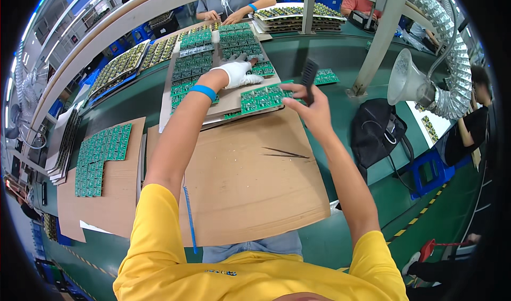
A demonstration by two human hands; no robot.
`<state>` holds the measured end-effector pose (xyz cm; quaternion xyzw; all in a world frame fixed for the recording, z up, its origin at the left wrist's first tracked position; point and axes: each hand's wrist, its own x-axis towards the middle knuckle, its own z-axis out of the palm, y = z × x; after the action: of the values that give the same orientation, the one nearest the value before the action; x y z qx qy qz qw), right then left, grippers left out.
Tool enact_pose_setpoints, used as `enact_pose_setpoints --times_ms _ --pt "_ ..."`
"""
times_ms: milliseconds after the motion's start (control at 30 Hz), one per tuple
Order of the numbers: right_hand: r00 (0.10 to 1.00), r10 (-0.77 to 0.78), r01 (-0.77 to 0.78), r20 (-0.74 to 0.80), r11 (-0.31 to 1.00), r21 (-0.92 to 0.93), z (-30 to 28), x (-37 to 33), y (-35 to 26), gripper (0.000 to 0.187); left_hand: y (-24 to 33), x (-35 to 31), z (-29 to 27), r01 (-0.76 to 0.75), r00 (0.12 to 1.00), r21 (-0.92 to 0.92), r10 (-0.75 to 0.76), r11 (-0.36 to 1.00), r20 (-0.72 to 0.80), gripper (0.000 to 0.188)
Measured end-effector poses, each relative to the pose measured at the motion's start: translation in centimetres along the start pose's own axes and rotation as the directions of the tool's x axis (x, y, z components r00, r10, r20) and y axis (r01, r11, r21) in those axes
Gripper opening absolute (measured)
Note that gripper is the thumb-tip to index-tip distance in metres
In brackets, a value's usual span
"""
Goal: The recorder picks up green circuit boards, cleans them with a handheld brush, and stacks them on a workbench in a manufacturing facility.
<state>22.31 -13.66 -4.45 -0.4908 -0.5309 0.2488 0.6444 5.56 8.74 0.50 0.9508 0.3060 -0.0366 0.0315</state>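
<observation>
My right hand (pixel 314 109) is closed round a black anti-static brush (pixel 308 76), which stands upright and is slightly blurred. Its fingers also pinch the right end of a green circuit board panel (pixel 261 99), tilted above the front of the cardboard-backed stack. My left hand (pixel 237 72), in a white glove with a blue wristband (pixel 204 91), reaches over rows of green circuit boards (pixel 192 66) on that stack. Its fingers are spread and seem to rest on the boards; their tips are partly hidden.
Black tweezers (pixel 285 153) and a coiled blue cord (pixel 189 216) lie on the cardboard sheet (pixel 239 200). More green boards (pixel 104 152) sit at left. A black bag (pixel 375 133), a fume hood (pixel 407 80) and a metal post (pixel 379 45) stand right. A co-worker's hands (pixel 223 18) work opposite.
</observation>
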Motion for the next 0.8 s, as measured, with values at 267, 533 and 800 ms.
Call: enact_pose_setpoints --times_ms 267,533,800 --pt "0.992 -0.128 0.114 -0.004 0.894 -0.433 3.2 2.9 2.2 0.033 -2.1 0.4 0.1 -0.086 0.996 -0.220 0.079 0.972 -0.040 0.093" --pt "0.925 -0.372 0.347 0.084 0.730 -0.589 -1.3 5.9 4.0 0.042 1.7 -5.7 -1.1 -0.163 0.987 0.093 0.164 0.982 -0.003 0.081" --pt "0.950 0.047 -0.313 -0.310 0.158 -0.936 -5.0 11.6 9.1 0.085 3.1 -6.5 0.8 -0.095 0.978 0.153 0.121 0.984 -0.170 0.076"
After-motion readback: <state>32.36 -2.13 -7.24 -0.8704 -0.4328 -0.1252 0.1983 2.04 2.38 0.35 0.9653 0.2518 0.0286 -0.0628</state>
